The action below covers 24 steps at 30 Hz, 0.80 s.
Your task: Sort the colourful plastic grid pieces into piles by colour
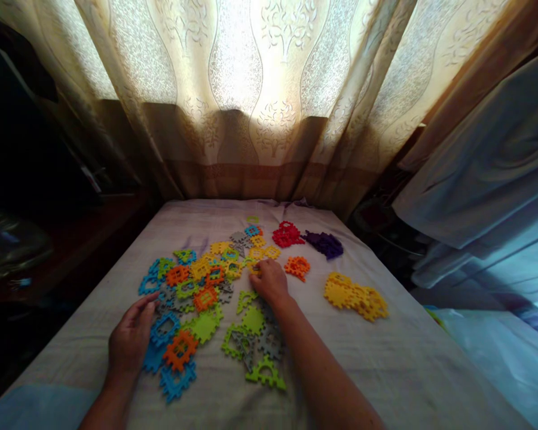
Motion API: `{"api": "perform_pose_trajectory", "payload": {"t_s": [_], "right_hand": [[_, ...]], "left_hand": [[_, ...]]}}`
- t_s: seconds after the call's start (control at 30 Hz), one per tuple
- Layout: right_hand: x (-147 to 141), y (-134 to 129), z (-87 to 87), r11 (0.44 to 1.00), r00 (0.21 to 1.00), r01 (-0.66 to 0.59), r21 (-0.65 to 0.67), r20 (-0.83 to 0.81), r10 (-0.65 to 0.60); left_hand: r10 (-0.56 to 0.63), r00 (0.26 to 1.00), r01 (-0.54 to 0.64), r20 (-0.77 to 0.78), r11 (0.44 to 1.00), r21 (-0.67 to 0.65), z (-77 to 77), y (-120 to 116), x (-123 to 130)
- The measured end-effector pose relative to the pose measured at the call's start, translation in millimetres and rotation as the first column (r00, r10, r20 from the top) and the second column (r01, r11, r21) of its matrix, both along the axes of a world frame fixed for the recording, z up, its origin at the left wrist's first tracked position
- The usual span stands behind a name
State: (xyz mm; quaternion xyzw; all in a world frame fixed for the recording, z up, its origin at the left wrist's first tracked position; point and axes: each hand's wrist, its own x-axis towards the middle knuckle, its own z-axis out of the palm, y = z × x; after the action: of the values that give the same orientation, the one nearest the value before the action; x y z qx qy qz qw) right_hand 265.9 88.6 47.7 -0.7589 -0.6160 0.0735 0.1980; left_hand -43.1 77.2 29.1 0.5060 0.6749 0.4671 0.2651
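Observation:
Flat toothed plastic pieces in several colours lie in a loose heap on the cloth-covered table [341,364]. My right hand [269,279] is over the heap's right side, fingers bent down at a yellow piece [256,254]; what its fingertips grip is hidden. At the left edge, my left hand [132,328] rests beside blue pieces [165,328], its fingers slightly apart with nothing between them. Right of the heap are separate piles: red [287,234], dark purple [324,243], orange [297,267] and yellow [356,295]. Green [253,321] and grey [271,341] pieces lie beside my right forearm.
A patterned curtain [278,77] hangs behind the table's far edge. Pale cloth [484,161] hangs at the right, above a clear plastic bag [484,352]. A dark shelf [85,239] stands along the left side.

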Motion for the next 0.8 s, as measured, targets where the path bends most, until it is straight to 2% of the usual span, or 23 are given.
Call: {"api": "perform_pose_trajectory", "payload": {"t_s": [0.2,0.27,0.37,0.47,0.6,0.7,0.8], "right_hand": [[14,-16,-1.0,0.998,0.999,-0.038,0.042,-0.029,0.04],[23,-26,1.0,0.995,0.997,0.012,0.104,-0.083,-0.003],[52,-45,7.8,0.975,0.968,0.173,0.141,-0.206,-0.142],[102,-69,16.9,0.919,0.906,0.369,0.14,-0.276,-0.321],[166,-96,22.2,0.777,0.796,0.595,0.207,-0.29,-0.532],[187,-107,18.0,0.721,0.731,0.677,0.148,-0.252,-0.635],[188,-111,12.1,0.718,0.719,0.692,0.072,-0.153,-0.678]], "left_hand": [[0.01,1.0,-0.01,0.017,1.0,0.005,1.7,0,1],[0.012,1.0,-0.012,0.022,1.0,0.001,3.4,0,3],[0.019,1.0,-0.019,0.023,1.0,-0.003,5.9,-2,5],[0.021,1.0,-0.021,0.007,1.0,-0.007,7.9,-2,5],[0.016,1.0,-0.017,-0.019,0.999,-0.033,10.0,-2,4],[0.023,0.999,-0.024,-0.024,0.999,-0.032,11.8,-2,5],[0.036,0.999,-0.037,-0.039,0.999,-0.033,13.5,-2,6]]}}
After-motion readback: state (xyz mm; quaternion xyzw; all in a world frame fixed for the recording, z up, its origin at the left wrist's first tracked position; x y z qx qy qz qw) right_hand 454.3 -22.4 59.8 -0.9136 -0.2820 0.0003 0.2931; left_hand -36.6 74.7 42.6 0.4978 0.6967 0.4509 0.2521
